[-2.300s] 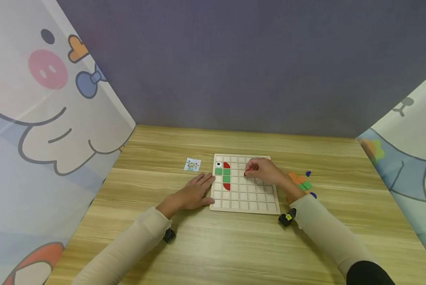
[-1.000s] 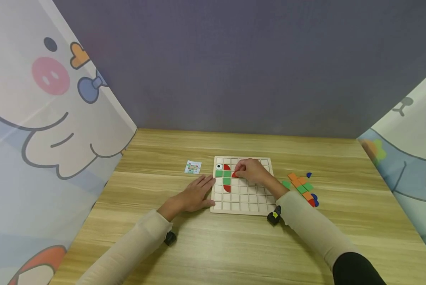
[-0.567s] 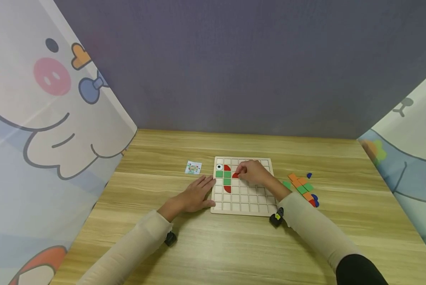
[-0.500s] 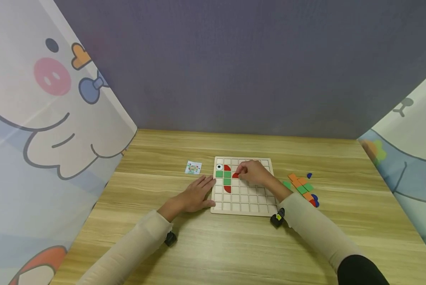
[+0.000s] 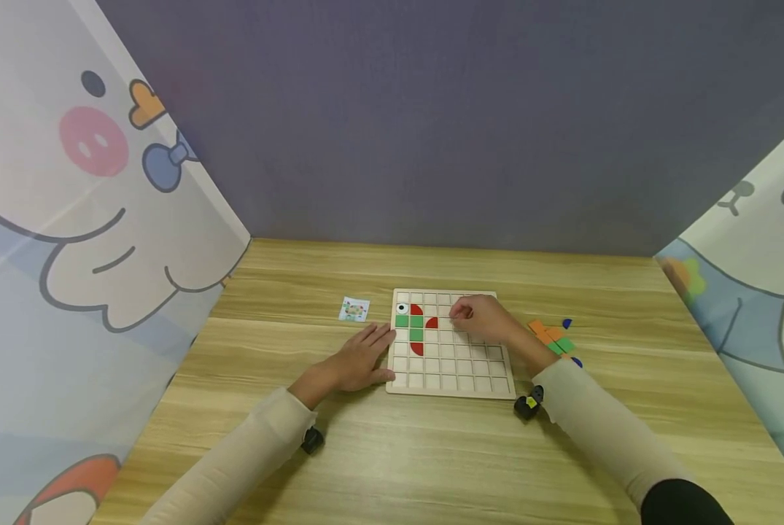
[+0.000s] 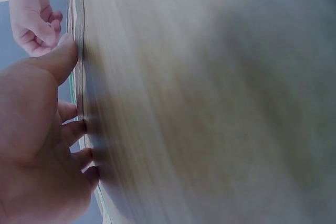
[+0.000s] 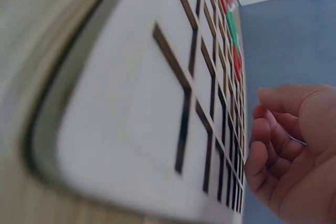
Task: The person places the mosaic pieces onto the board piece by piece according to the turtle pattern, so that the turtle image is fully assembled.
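A wooden grid board (image 5: 453, 380) lies on the table under both hands. My left hand (image 5: 356, 360) rests flat at its left edge, fingers spread and fingertips on the rim. Over the board's upper right part hovers my right hand (image 5: 486, 319), fingers loosely curled; the right wrist view shows nothing between thumb and fingers. Left of it, a red quarter-circle tile (image 5: 432, 323) sits in a cell. Farther left are a white eye tile (image 5: 402, 308), green square tiles (image 5: 416, 335), an upper red tile (image 5: 416, 309) and a lower red tile (image 5: 417, 349).
A small picture card (image 5: 354, 309) lies beyond my left hand. Right of the board are loose orange tiles (image 5: 545, 332), green tiles (image 5: 565, 344) and blue tiles (image 5: 567, 323), partly hidden by the right sleeve (image 5: 602, 415). A grey panel (image 5: 457, 146) stands behind the table.
The right hand carried a red tile left over the board and set it into a cell. It has let go and moved back to the right. The left hand has stayed put.
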Available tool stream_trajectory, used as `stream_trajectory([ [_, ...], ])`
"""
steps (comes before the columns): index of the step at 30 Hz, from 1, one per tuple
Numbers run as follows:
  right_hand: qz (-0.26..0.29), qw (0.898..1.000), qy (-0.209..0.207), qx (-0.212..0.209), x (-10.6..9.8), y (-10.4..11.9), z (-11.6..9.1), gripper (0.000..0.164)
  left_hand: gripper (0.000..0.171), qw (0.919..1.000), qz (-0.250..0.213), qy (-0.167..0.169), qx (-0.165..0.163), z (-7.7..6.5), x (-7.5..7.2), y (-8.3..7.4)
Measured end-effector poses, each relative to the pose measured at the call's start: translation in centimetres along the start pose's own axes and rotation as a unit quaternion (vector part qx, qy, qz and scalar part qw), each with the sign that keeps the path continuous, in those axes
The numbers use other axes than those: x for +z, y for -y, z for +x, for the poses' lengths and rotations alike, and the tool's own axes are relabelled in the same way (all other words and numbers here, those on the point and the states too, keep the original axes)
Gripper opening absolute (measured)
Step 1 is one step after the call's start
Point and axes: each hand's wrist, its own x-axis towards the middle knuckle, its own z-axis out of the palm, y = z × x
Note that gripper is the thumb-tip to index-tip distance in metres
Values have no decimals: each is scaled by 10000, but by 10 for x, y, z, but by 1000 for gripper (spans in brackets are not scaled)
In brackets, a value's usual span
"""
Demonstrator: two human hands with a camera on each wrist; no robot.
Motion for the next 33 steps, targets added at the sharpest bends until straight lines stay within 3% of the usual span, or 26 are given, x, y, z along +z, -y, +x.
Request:
stream_trajectory([
  [13, 94, 9997, -57, 220, -38, -28, -27, 23, 81, 10000, -34, 33, -20, -2, -4, -3],
  [22, -305, 9985, -310, 331, -63, -55, -50, 20, 80, 10000, -12, 63, 19, -2, -5, -5],
  [33, -528, 9971, -87, 544, -77, -74, -68, 25, 81, 9999, -27, 115, -55, -2, -4, -4],
])
